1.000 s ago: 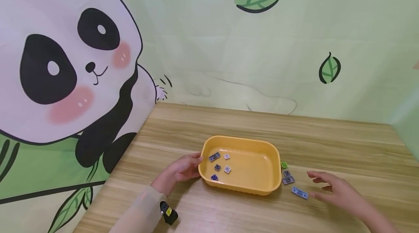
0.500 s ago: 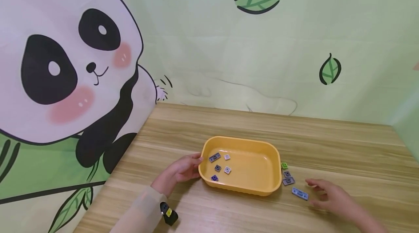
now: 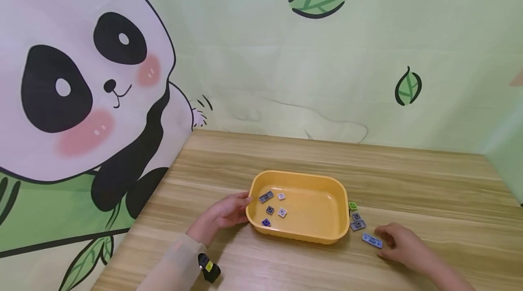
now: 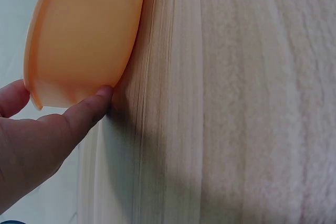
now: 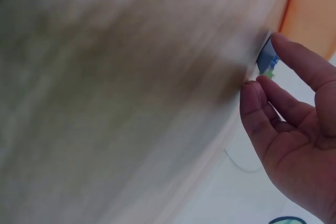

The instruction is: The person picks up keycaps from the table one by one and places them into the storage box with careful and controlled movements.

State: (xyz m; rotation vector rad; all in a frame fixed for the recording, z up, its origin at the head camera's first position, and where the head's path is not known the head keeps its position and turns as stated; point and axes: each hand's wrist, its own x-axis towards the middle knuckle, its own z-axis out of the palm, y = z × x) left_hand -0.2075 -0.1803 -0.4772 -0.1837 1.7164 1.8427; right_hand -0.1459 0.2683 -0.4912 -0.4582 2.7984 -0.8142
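Head view, lower right: taking up the blue piece (image 3: 372,240) on the counter (image 3: 429,182) seems in hand, calling for a firm pinch. The right hand (image 3: 404,246) slants in, its grip narrow about the piece's right end, contact unclear; the left hand (image 3: 224,214) holds the yellow tub's (image 3: 296,234) left rim.

Wood-grain table (image 3: 421,182) under yellow tray (image 3: 306,214); green piece (image 3: 353,206); two grey pieces (image 3: 358,225); light-blue piece (image 3: 372,240)
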